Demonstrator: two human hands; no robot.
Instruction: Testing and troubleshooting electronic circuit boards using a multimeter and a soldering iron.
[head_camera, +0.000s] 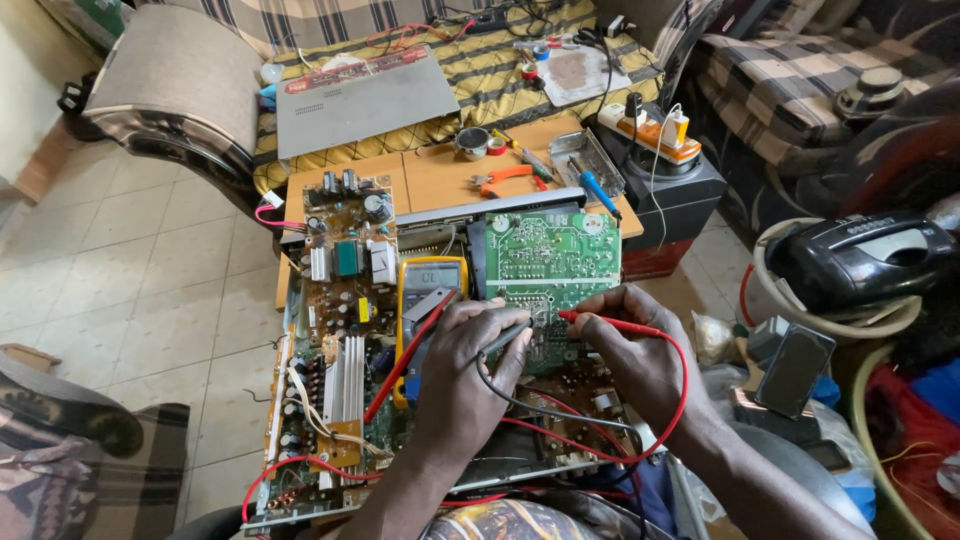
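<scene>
A tiled floor (150, 270) is seen at the left, and a low wooden table (440, 178) stands at 12 o'clock before a striped sofa (500, 75). An opened chassis (330, 400) with two boards is laid in front of the person. The brown board (345, 300) is at 9 o'clock from the hands; the green board (550, 260) is just above them, at 12 o'clock. Between both boards a yellow meter (430, 285) is placed.

The left hand (465, 385) is curled, and a black probe (505, 338) is pinched between its fingers, the tip being pointed to the green board. The right hand (640, 350) is bent at the wrist, and a red probe (610, 322) is pinched by thumb and forefinger, its tip being held against the same board. The two tips are near each other. Two leads, one red and one black, are looped under the hands.

On the table, orange pliers (505, 180) and a blue screwdriver (598, 192) are laid. A grey metal cover (365, 100) is rested on the sofa.
</scene>
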